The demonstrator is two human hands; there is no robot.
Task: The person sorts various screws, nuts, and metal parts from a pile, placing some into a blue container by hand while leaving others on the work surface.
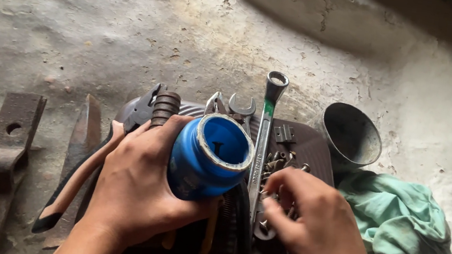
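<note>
My left hand [138,182] grips a blue plastic jar [206,159], tilted on its side with its open mouth facing up and away; a dark screw shows inside it. My right hand [313,222] reaches down with fingers bent over a heap of small screws and bolts [280,161] on a dark tray [309,142]. Whether its fingertips pinch a screw is hidden. A long combination spanner [264,132] lies on the tray between the two hands.
Pliers with orange handles [83,175] and a ribbed metal piece [165,108] lie left of the jar. A rusty iron bracket [5,143] sits far left. A dark metal funnel [351,136] and a green cloth [400,228] are at right. Rough concrete floor all round.
</note>
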